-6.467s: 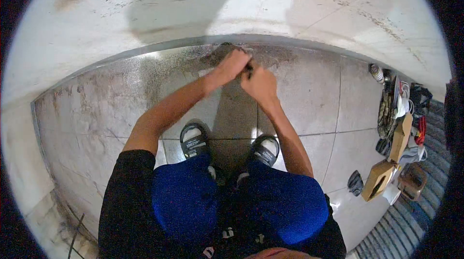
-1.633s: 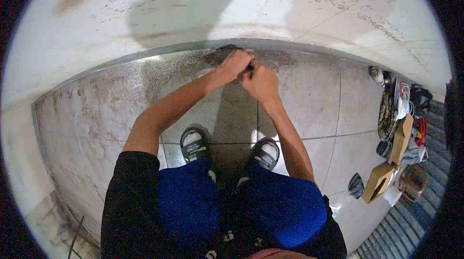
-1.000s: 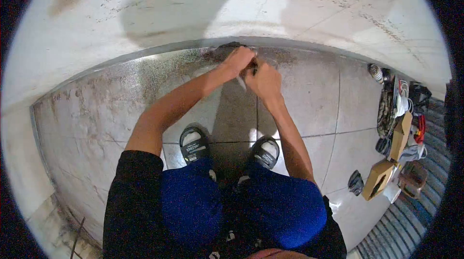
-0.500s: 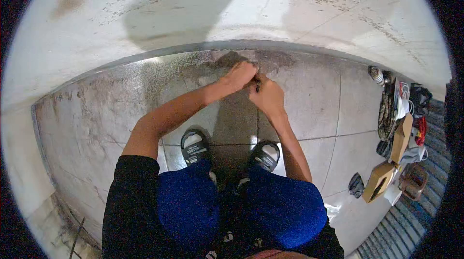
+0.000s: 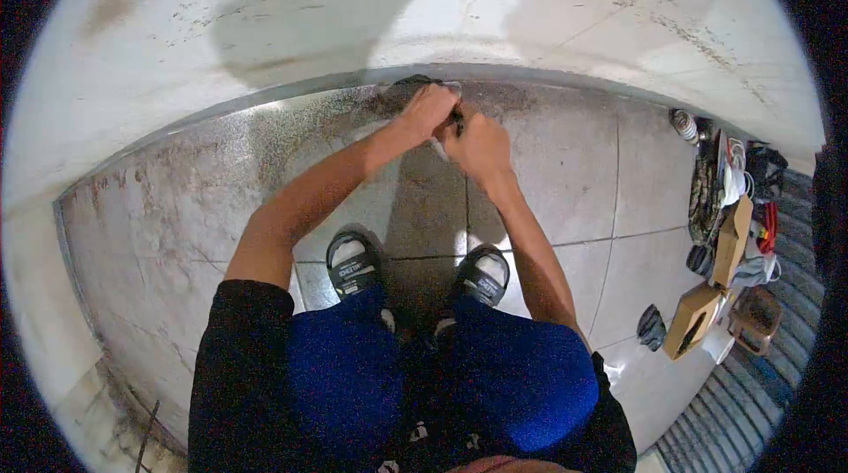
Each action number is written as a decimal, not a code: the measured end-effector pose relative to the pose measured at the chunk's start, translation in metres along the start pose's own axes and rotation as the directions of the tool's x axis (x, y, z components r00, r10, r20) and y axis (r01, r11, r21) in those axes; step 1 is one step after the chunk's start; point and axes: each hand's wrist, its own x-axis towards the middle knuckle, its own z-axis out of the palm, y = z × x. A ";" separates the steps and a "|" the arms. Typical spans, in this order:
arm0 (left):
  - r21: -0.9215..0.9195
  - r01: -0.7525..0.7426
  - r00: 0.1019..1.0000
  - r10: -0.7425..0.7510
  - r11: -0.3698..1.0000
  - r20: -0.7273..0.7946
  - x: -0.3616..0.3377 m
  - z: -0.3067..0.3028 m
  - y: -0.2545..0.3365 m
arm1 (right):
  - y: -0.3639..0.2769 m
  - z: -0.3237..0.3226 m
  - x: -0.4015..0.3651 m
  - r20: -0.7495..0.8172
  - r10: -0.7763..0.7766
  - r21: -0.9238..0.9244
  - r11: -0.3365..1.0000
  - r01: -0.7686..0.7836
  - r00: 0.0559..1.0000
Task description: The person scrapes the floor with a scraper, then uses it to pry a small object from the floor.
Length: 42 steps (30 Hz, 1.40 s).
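My left hand [image 5: 430, 111] and my right hand [image 5: 480, 144] are close together, low over the tiled floor near the foot of the wall. Both have their fingers curled in. Between them shows a small dark thing [image 5: 458, 122], mostly covered by the fingers, so I cannot make out its kind. Just beyond my left hand, a dark patch or piece [image 5: 413, 81] lies against the wall's base, partly hidden. Some pale material [image 5: 438, 150] pokes out below the hands.
A stained white wall [image 5: 318, 22] curves across the front, above the grey tiled floor [image 5: 565, 181]. My sandalled feet [image 5: 353, 265] stand below my hands. At the right lie an opened cardboard box [image 5: 693, 321], a brown plastic container [image 5: 756, 321], cables and bags beside a ribbed shutter [image 5: 751, 402].
Both hands have moved forward and slightly left, closer to the wall's base, still together. Pale material now shows beneath them. The view has shifted slightly.
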 end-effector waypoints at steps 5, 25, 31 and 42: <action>0.066 0.067 0.988 -0.076 0.996 0.132 -0.019 0.044 0.000 | 0.000 0.005 -0.034 0.052 0.045 -0.032 0.999 -0.043 0.998; -0.017 0.026 0.999 -0.026 1.000 -0.019 -0.025 0.026 -0.007 | -0.006 0.010 -0.022 0.017 -0.018 -0.025 1.000 0.018 1.000; -0.040 0.123 0.990 -0.120 0.992 0.073 -0.010 0.005 -0.018 | -0.017 0.004 -0.002 0.017 -0.001 -0.052 0.999 0.002 1.000; 0.049 -0.048 0.998 0.049 0.998 -0.026 -0.008 0.016 -0.023 | -0.012 0.010 -0.004 -0.039 -0.026 -0.014 1.000 0.025 0.999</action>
